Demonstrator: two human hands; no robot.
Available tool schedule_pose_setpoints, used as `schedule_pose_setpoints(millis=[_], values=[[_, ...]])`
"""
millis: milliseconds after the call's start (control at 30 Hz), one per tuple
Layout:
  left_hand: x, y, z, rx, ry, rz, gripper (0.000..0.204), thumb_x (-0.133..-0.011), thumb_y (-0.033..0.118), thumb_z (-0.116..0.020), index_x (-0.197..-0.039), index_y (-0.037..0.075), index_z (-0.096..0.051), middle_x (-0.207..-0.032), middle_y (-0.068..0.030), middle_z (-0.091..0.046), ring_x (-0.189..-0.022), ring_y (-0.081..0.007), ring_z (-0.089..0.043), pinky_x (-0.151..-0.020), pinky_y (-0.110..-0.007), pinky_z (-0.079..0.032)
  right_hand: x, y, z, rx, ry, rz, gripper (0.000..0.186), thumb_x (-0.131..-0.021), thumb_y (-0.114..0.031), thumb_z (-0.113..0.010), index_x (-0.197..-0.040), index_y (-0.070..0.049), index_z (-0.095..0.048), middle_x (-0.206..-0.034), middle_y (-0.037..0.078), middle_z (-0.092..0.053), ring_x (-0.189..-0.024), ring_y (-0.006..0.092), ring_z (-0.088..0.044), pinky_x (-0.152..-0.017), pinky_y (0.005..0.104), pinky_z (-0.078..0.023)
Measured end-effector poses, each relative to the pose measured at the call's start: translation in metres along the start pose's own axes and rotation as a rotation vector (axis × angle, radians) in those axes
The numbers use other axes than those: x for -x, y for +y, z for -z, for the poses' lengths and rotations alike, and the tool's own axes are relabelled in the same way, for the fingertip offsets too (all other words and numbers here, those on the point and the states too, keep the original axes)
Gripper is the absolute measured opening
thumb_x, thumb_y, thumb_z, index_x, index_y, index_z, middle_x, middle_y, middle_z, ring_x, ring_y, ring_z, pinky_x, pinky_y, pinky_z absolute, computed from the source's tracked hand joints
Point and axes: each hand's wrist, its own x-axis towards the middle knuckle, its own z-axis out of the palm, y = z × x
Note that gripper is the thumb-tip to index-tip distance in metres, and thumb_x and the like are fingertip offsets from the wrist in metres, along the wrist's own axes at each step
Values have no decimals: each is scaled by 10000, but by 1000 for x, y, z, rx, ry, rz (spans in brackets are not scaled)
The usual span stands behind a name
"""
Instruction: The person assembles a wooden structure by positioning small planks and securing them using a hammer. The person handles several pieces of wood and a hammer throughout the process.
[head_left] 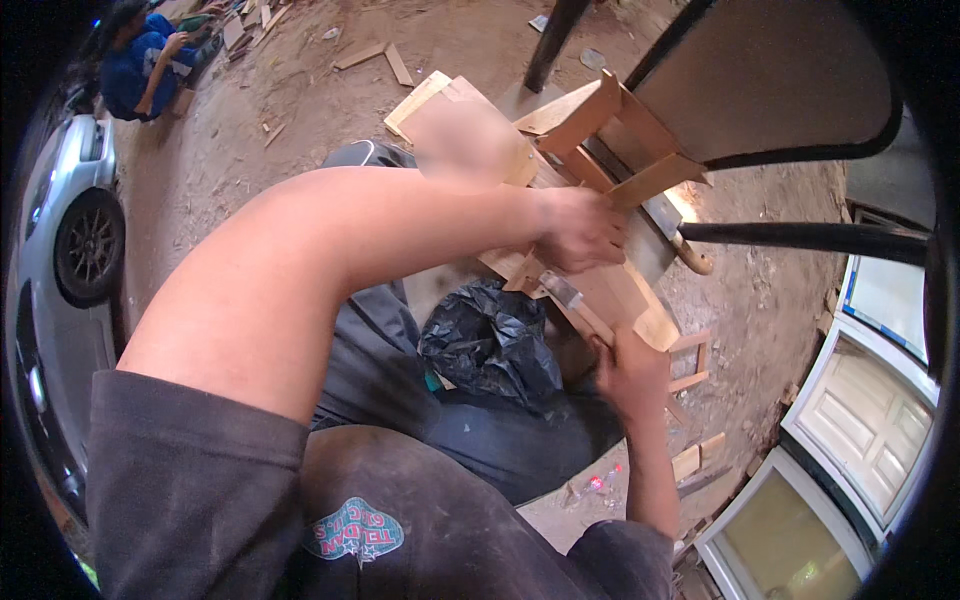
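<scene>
- Frame (588, 118): by left hand (582, 230); could topple if bumped.
- Board (608, 297): between both hands; might shift if right hand (637, 375) slackens.
- Blade (661, 215): beside frame; could cut if jostled.
- Left hand: fingers curled, cannot tell on what.
- Right hand: clamped on board's near end.

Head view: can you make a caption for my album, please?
Left hand and right hand among wooden pieces, beside a black plastic bag.
</scene>
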Motion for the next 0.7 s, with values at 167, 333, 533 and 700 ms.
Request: schedule_pose_setpoints(millis=[167, 333, 533, 700], values=[[-3, -2, 0, -15, -88, 6, 463, -970, 301, -499, -1360, 78, -612, -1378, -128, -621, -1291, -313, -566, -1088, -471, -459, 7, -2, 10, -278, 256, 144, 223, -894, -182, -726, -874, -59, -541, -719, 174, -635, -646, 382, -668, -556, 474, -511], [0, -1, 2, 11, -94, 53, 433, -980, 306, -489, -1338, 104, -623, -1356, -121, -618, -1306, -304, -548, -1079, -473, -461, -2, -9, -14, 20, -30, 127, 198, -904, -190, -730, -909, -66, -576, -713, 186, -610, -651, 389, -660, -564, 471, -504], [-7, -5, -4, -8, -98, 35, 436, -983, 315, -496, -1338, 96, -624, -1394, -121, -608, -1335, -291, -534, -1109, -485, -434, 37, -19, 11, -118, 44, -126, 235, -944, -229, -711, -890, -49, -571, -697, 216, -628, -652, 422, -654, -552, 498, -485], [-7, -8, -14, -104, -75, 10, 423, -998, 310, -501, -1337, 94, -634, -1439, -117, -591, -1377, -295, -508, -1155, -507, -379, 99, -45, 9, -114, 15, -457, 287, -1006, -290, -648, -901, -33, -573, -685, 261, -611, -677, 495, -635, -575, 547, -458]])
